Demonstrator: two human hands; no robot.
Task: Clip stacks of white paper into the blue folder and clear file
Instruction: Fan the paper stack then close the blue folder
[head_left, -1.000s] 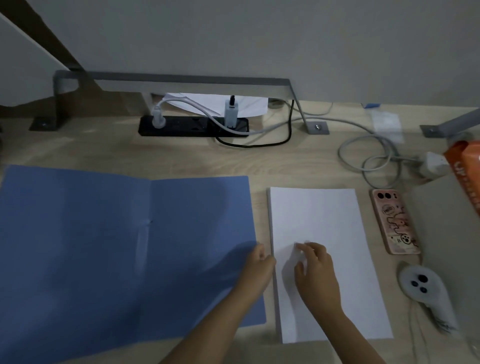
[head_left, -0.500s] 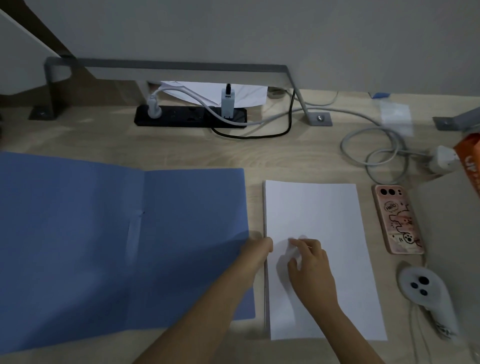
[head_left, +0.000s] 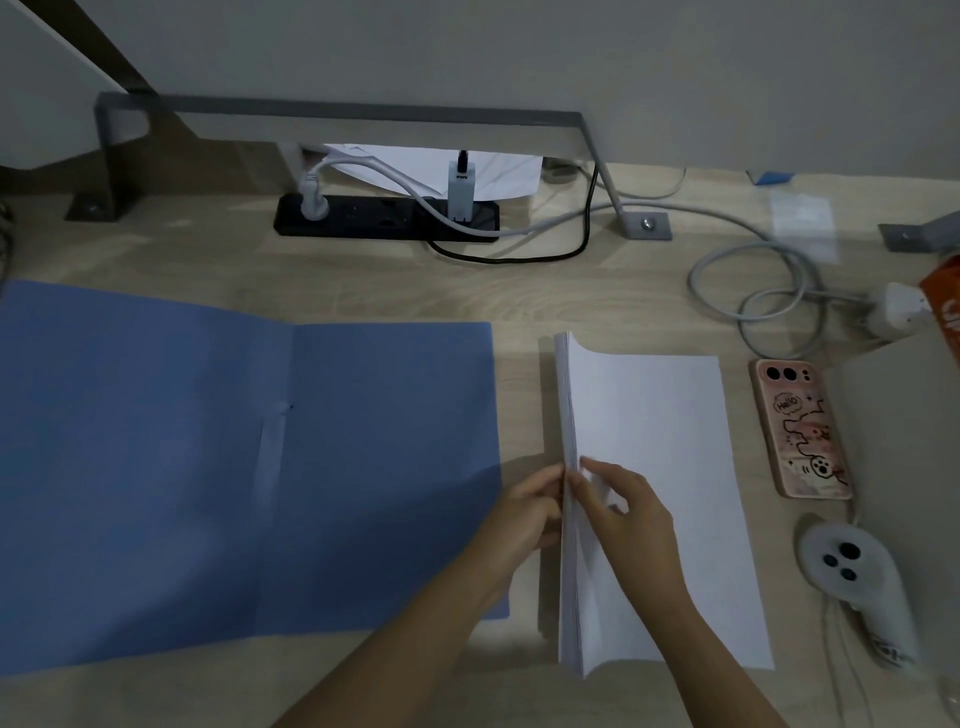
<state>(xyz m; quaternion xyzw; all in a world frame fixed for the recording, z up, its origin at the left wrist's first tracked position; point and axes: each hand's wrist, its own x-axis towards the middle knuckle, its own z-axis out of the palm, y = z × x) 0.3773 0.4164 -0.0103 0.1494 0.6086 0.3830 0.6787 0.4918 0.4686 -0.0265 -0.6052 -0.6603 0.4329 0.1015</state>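
The blue folder (head_left: 208, 467) lies open and flat on the left half of the wooden desk. To its right is a stack of white paper (head_left: 665, 467). The stack's left long edge is raised off the desk, so the sheets' edges face me. My left hand (head_left: 524, 519) grips that raised edge from the left, fingers under it. My right hand (head_left: 623, 519) presses on top of the stack beside the edge, thumb pinching it. No clear file is identifiable in view.
A pink-cased phone (head_left: 802, 431) lies right of the paper, a white controller (head_left: 852, 577) below it. A black power strip (head_left: 387, 215) with plugs and cables sits at the back under a grey metal frame (head_left: 363, 111). Coiled grey cable (head_left: 763, 296) and an orange box (head_left: 945, 306) are at right.
Both hands have taken hold of the paper stack's left edge and lifted it; before, the stack lay flat with the hands resting on it.
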